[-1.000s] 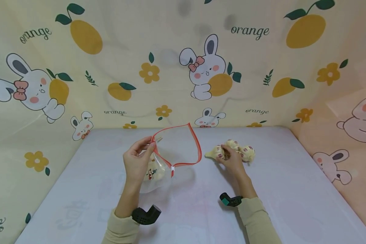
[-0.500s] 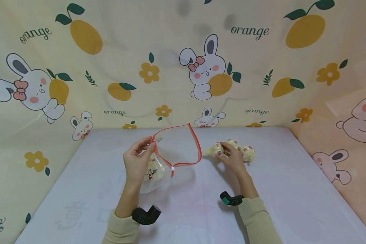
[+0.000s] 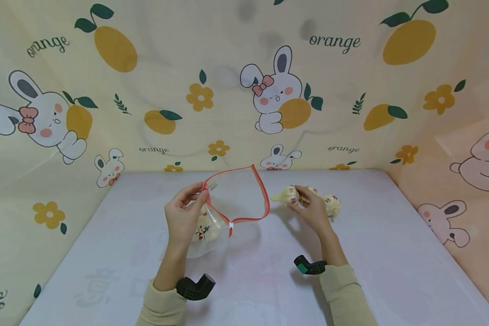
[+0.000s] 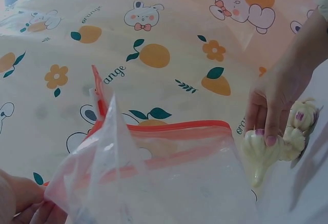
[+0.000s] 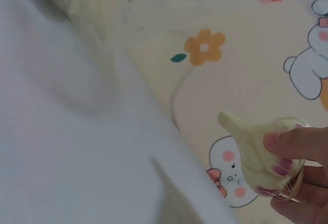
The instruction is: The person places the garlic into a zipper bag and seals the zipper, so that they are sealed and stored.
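Observation:
My left hand (image 3: 182,217) pinches the rim of a clear zip bag (image 3: 266,203) with a red zip edge. The bag's mouth gapes wide, and a white slider (image 3: 231,224) sits at its near corner. Something pale shows through the lower part of the bag, partly behind the hand. To the right, my right hand (image 3: 314,213) grips a garlic bulb (image 3: 287,196) between thumb and fingers, its stem pointing left toward the bag. In the right wrist view the same garlic bulb (image 5: 269,155) shows purple streaks and root hairs, held above the table.
More garlic bulbs (image 3: 333,205) lie on the table just behind and right of my right hand, partly hidden by it. The white table (image 3: 244,290) meets a printed cloth backdrop (image 3: 228,54) at the back and both sides. A black wrist camera (image 3: 195,287) is strapped at each cuff.
My right hand has lifted the garlic bulb slightly and shifted it a little left, away from the other bulbs. The left hand and the bag stay in place.

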{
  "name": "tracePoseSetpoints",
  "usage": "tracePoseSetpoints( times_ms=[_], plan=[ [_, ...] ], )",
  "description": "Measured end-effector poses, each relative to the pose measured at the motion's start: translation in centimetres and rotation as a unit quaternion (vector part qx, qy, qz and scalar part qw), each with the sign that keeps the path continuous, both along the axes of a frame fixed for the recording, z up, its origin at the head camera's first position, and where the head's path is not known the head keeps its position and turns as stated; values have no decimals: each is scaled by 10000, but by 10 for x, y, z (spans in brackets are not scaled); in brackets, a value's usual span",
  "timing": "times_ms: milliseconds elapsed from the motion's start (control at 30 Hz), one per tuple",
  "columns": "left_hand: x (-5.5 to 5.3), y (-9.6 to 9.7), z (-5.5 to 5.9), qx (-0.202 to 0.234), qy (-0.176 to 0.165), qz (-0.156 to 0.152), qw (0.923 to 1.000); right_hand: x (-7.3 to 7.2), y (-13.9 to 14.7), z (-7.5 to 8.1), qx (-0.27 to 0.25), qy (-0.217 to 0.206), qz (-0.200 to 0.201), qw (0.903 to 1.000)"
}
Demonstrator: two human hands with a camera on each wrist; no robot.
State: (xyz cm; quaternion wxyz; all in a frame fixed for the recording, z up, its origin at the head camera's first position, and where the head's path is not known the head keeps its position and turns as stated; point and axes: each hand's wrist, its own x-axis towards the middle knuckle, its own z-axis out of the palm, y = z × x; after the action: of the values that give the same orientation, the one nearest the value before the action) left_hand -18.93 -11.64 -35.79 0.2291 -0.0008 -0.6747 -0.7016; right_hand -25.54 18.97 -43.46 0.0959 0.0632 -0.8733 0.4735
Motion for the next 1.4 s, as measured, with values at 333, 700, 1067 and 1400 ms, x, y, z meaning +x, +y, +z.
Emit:
tracePoseSetpoints(
  times_ms=[333, 700, 1067, 1400],
  plan=[
    [-1, 0, 0, -58, -6, 18, 10000, 5, -2, 11, -35, 128, 12, 9999],
    [0, 1, 1, -97, -15, 18, 10000, 10, -5, 24, -68, 278, -61, 9996],
    [1, 1, 2, -116, -69, 54, 9999, 18, -7, 35, -222, 553, 32, 9982],
    [1, 1, 2, -61, -74, 32, 9999, 24, -9, 45, -286, 604, 88, 9977]
  ],
)
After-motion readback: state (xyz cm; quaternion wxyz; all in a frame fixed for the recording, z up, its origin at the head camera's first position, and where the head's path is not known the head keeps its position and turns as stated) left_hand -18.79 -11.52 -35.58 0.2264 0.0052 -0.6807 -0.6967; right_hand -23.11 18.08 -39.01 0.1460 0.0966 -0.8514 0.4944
